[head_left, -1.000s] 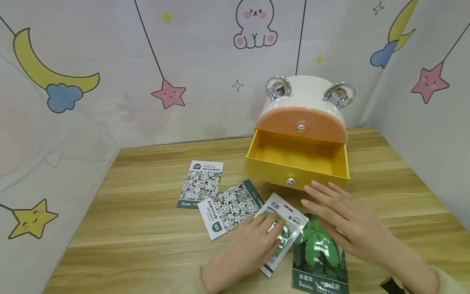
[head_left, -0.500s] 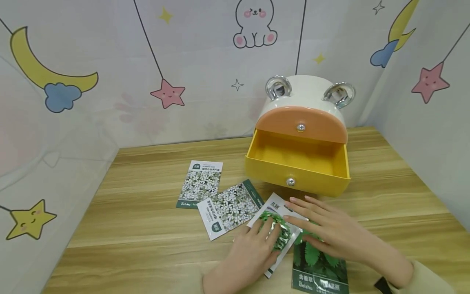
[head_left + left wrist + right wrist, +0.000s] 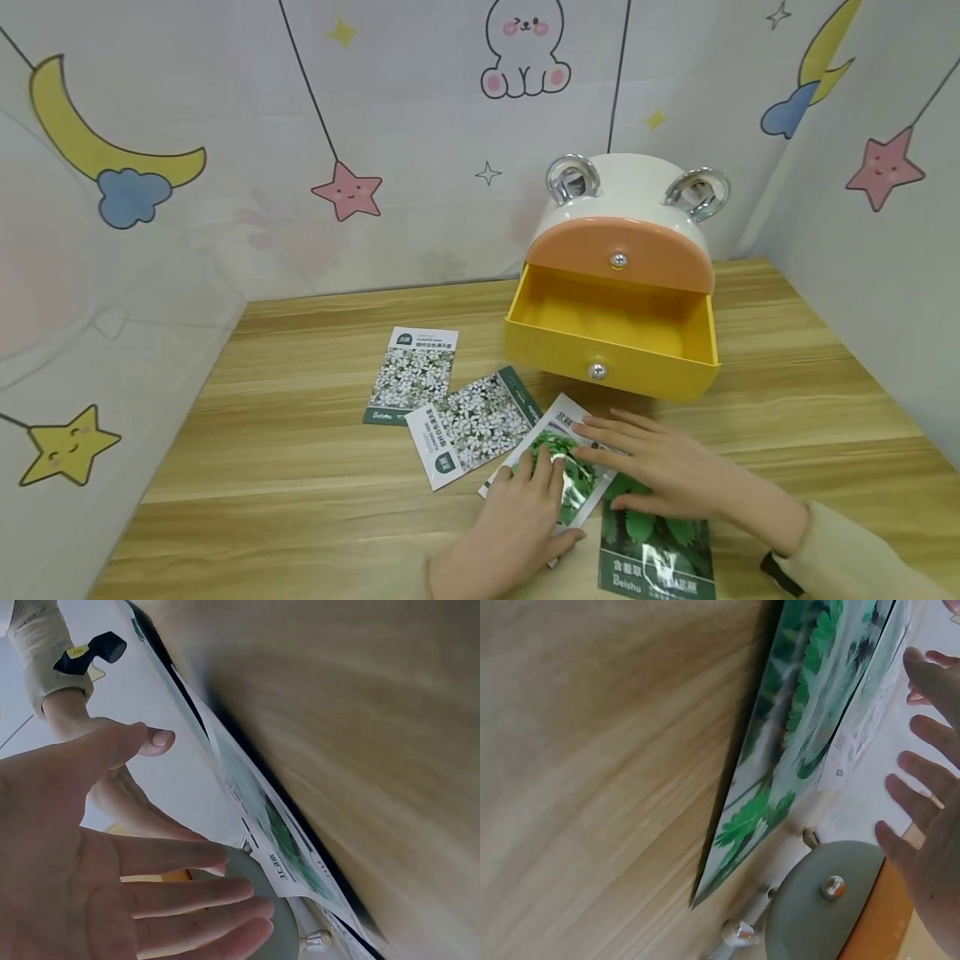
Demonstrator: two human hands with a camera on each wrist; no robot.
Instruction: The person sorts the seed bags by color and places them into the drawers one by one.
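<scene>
Beneath the left hand lay a wood-grain tabletop; beyond it, white walls bore printed moons and stars.

Leaf packet, glossy, white far end, bright green picture, lying aslant, fingers of left hand and right hand over it, dark packet to its right, feathery green leaves, white near-end lettering, far part covered by right hand

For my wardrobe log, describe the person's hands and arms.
The left hand and right hand are bare. The right sleeve is pale cream and long; a dark device with a yellow label sits at its wrist end. Any left sleeve cannot be made out.
</scene>
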